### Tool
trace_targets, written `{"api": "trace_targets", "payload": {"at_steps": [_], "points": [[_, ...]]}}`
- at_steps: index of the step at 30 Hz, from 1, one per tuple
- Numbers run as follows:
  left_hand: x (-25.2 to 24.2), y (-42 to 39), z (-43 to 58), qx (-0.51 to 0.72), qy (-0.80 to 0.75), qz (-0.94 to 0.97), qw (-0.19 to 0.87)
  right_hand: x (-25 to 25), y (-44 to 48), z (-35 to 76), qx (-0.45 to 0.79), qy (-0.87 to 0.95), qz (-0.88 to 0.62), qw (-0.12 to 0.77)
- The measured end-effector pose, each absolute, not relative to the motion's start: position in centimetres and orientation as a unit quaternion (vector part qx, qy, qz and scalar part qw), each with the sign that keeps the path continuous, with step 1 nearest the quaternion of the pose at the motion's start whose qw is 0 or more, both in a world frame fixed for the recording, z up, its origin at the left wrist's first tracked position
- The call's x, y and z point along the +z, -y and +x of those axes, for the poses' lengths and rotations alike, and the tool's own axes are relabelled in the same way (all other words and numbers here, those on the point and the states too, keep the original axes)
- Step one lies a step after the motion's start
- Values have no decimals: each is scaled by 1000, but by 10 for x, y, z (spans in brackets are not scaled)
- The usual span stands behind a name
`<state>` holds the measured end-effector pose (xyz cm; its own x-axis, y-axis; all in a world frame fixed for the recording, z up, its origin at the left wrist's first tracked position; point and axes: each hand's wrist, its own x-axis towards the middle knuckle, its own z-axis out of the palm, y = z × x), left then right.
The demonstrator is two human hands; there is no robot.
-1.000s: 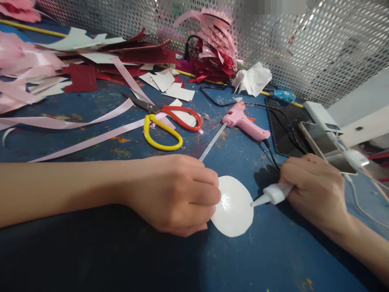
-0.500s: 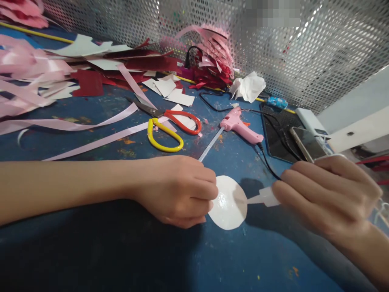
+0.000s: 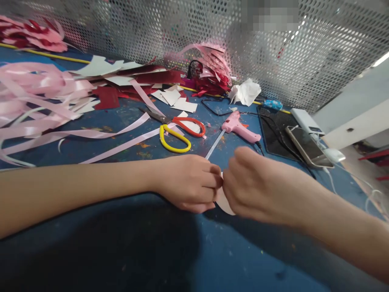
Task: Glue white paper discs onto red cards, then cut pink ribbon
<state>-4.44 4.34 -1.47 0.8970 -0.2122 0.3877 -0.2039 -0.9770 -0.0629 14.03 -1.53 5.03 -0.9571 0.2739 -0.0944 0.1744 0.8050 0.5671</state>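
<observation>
My left hand (image 3: 194,184) rests on the table with curled fingers, gripping the left edge of a small white paper disc (image 3: 224,203). Over the disc's right part, my right hand (image 3: 253,186) is closed in a fist, close against the left fingertips. Its fingers hide the white-nozzled glue bottle seen in it earlier, and most of the disc is covered. Just beyond the hands lies a pink hot glue gun (image 3: 240,127) with a clear glue stick (image 3: 215,145) poking out. Scissors (image 3: 165,120) with one red and one yellow handle lie beyond my left wrist.
Pink ribbon (image 3: 73,87) is heaped at the left, near red and white paper scraps (image 3: 136,77). A pink and red ribbon bundle (image 3: 214,69) and crumpled white paper (image 3: 246,92) sit against a perforated metal panel (image 3: 170,32). A phone (image 3: 306,146) and cables lie at the right.
My right hand has moved left, from beside the disc to over it, and the glue bottle's nozzle is now hidden. My left hand keeps hold of the disc. The view has shifted slightly.
</observation>
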Motion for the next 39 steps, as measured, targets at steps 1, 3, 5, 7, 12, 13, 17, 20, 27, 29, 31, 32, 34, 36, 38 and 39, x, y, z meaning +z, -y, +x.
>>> {"api": "trace_targets", "payload": {"at_steps": [1, 3, 5, 7, 12, 13, 17, 20, 27, 29, 31, 32, 34, 36, 38, 39], "points": [[-15, -43, -45, -205, -110, -973, 16, 50, 11, 142, 291, -945, 124, 87], [-14, -43, -45, -198, -108, -974, 23, 47, 4, 157, 297, -937, 180, 41], [-14, -42, -46, -187, -109, -976, 22, 41, 1, 182, 276, -926, 255, -29], [-14, -41, -46, -187, -113, -976, 22, 30, 3, 208, 269, -884, 355, -137], [-13, -41, -46, -182, -106, -977, 29, -1, 23, 237, 178, -738, 610, -226], [-13, -41, -46, -180, -104, -978, 29, -6, 27, 237, 158, -731, 625, -224], [-12, -41, -46, -185, -103, -977, 26, -23, 39, 230, 86, -763, 603, -216], [-11, -41, -46, -189, -100, -977, 22, -30, 41, 229, 36, -792, 577, -196], [-13, -42, -47, -187, -104, -977, 17, -31, 40, 231, 34, -769, 594, -233], [-12, -41, -47, -186, -102, -977, 19, -32, 41, 232, 24, -746, 608, -270], [-12, -41, -46, -184, -97, -978, 22, -33, 42, 233, -4, -714, 626, -315], [-12, -41, -46, -183, -95, -978, 23, -34, 42, 234, -18, -695, 635, -338], [-12, -41, -46, -184, -94, -978, 23, -35, 41, 234, -19, -668, 645, -371], [-11, -41, -46, -185, -96, -978, 22, -35, 41, 232, 4, -693, 631, -347], [-11, -41, -46, -185, -96, -978, 20, -34, 41, 228, 28, -749, 596, -290], [-11, -41, -46, -184, -96, -978, 19, -33, 40, 227, 39, -771, 576, -267]]}}
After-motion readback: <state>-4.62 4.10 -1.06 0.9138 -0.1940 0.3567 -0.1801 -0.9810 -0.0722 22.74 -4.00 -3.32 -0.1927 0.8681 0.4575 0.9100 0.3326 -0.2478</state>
